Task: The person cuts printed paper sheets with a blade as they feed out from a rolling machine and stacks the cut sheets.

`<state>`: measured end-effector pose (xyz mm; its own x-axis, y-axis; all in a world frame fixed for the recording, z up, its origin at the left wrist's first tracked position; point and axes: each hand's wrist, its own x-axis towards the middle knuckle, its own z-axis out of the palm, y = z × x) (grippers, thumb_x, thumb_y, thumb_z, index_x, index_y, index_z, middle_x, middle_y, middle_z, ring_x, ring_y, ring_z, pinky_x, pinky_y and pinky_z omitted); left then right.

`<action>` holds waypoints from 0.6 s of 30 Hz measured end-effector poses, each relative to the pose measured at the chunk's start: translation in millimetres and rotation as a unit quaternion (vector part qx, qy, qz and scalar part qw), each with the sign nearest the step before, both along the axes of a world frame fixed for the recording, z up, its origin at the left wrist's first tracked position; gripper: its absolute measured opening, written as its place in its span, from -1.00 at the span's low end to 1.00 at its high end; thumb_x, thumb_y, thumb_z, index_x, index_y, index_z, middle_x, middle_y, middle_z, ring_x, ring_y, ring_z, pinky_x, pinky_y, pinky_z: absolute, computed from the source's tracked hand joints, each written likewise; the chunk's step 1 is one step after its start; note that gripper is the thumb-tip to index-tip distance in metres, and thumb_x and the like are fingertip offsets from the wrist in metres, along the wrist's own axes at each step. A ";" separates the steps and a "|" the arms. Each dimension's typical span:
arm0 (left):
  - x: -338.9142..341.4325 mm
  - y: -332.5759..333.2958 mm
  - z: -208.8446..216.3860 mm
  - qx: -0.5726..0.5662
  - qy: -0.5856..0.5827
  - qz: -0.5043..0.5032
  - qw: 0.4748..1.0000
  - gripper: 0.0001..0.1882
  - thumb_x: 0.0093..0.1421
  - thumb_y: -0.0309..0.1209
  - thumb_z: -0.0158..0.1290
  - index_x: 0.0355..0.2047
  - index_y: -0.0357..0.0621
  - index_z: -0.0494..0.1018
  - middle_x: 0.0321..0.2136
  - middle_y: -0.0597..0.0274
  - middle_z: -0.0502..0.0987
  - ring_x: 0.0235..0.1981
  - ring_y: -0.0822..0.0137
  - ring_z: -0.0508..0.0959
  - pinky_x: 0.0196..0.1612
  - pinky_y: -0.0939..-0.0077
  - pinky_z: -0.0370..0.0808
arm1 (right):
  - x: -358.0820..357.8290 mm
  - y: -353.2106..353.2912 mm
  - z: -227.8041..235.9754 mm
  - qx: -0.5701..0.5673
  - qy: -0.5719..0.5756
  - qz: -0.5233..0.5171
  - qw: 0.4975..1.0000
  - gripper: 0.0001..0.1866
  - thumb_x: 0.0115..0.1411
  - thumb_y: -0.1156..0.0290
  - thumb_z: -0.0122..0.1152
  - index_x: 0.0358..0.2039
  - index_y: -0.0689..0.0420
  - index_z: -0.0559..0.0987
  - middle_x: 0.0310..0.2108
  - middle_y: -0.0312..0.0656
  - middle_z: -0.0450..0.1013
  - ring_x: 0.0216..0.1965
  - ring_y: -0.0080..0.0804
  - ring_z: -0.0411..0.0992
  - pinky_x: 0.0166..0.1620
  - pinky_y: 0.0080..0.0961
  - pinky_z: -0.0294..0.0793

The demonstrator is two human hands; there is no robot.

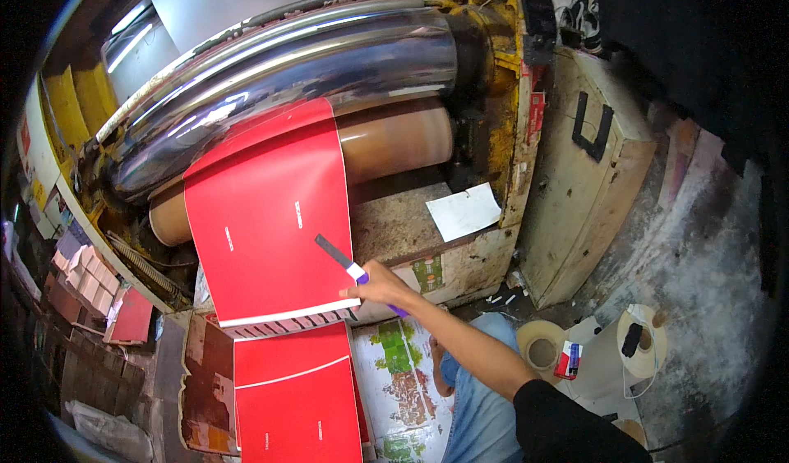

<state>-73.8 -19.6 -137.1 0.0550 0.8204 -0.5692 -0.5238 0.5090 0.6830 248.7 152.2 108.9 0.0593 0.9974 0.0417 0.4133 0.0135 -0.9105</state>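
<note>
My right hand [380,286] is closed round the purple handle of a knife [334,252] with a flat grey blade and a white collar. The blade points up and left over a glossy red printed sheet [267,257]. My fingers are at the sheet's lower right corner; whether they also grip its white edge, I cannot tell. At its upper end the sheet runs up to a large shiny metal roller [288,69], in front of a brown roller [397,138]. Below lies a stack of similar red sheets [292,414]. My left hand is out of view.
A white paper piece [464,212] lies on the machine's dirty ledge. To the right stands a worn cream cabinet [583,184] with a black handle. Tape rolls [538,336] and a small red-and-white box [569,359] sit near my leg. At left are stacked pale blocks [86,278].
</note>
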 end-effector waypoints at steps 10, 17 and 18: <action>36.1 58.2 -62.9 -0.042 0.050 0.019 0.998 -0.07 0.03 -0.23 0.22 0.31 -0.19 -0.04 0.24 0.03 0.15 0.27 0.11 0.16 0.30 0.07 0.15 | 3.1 -45.4 -0.6 -0.041 -0.040 0.088 0.995 -0.56 -0.13 0.07 0.50 -0.75 0.18 0.55 -0.78 -0.35 0.33 -0.69 -0.57 0.29 -0.55 -0.51 0.26; 43.1 70.7 -84.9 -0.069 0.074 0.037 0.994 0.03 -0.02 -0.14 0.28 0.32 -0.19 -0.07 0.26 -0.01 0.12 0.29 0.08 0.12 0.30 0.00 0.12 | -13.6 -65.6 11.6 -0.020 -0.060 0.184 0.981 -0.54 -0.10 0.07 0.47 -0.75 0.21 0.54 -0.81 -0.35 0.33 -0.71 -0.61 0.27 -0.59 -0.52 0.23; 38.3 67.4 -85.6 -0.075 0.076 0.045 0.993 0.04 -0.03 -0.13 0.29 0.32 -0.19 -0.08 0.26 -0.02 0.11 0.30 0.08 0.11 0.30 -0.01 0.12 | -18.7 -73.7 20.3 0.008 -0.031 0.212 0.977 -0.59 -0.07 0.13 0.44 -0.72 0.22 0.55 -0.78 -0.32 0.37 -0.68 -0.59 0.34 -0.57 -0.55 0.29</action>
